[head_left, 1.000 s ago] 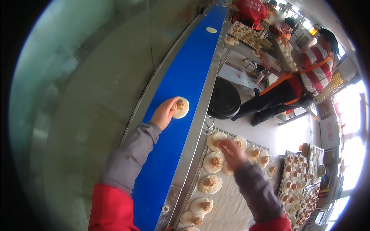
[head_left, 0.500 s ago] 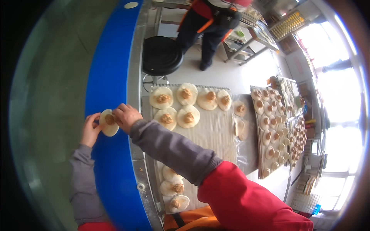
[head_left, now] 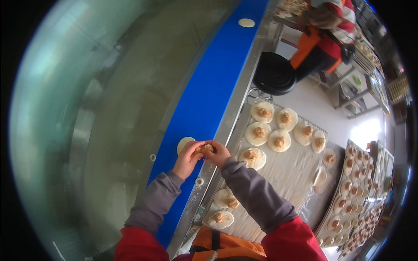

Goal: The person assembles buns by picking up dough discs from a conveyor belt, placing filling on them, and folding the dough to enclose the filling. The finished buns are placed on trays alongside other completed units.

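Observation:
Over the right edge of the blue conveyor belt (head_left: 208,93), my left hand (head_left: 188,158) and my right hand (head_left: 217,153) meet. Their fingers are closed around a lump of brown filling (head_left: 204,148). Whether dough lies under it is hidden by the fingers. A pale dough round (head_left: 184,144) shows just beyond my left hand, partly covered by it. To the right, a lined tray (head_left: 278,178) carries several dough rounds topped with filling, the closest being a topped round (head_left: 252,158) beside my right forearm.
Farther up the belt lies another dough round (head_left: 246,22). A black stool (head_left: 274,74) stands past the tray, and a person in an orange apron (head_left: 315,48) is beside it. At the right are trays (head_left: 348,191) filled with small topped rounds. A metal rim (head_left: 230,117) borders the belt.
My view has turned, so the belt now slants. My hands held a filling-topped dough round apart at its sides; now they are close together around the filling. One more topped round shows on the tray.

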`<state>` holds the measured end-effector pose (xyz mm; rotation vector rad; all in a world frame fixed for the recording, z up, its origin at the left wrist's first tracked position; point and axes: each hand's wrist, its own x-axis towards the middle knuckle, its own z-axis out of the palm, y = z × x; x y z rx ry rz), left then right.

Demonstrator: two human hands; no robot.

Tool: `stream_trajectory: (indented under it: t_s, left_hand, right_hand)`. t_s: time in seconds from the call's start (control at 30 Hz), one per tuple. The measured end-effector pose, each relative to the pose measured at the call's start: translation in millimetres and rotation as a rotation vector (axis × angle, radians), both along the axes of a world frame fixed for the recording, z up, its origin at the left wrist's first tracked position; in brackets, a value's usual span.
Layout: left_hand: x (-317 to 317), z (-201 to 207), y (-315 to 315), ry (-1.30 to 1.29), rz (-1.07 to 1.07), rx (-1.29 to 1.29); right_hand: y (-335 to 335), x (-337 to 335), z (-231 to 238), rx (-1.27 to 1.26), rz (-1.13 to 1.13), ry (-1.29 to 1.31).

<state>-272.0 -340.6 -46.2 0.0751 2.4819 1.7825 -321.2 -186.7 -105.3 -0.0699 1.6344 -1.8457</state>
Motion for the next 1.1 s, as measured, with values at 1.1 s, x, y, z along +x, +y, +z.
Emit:
stream_trajectory:
  t_s: [1.1]
  left_hand:
    - [363,-20,-73,-0.2,0.656,-0.544]
  right_hand:
    - [38,-150,24,0.156,0.077,0.174]
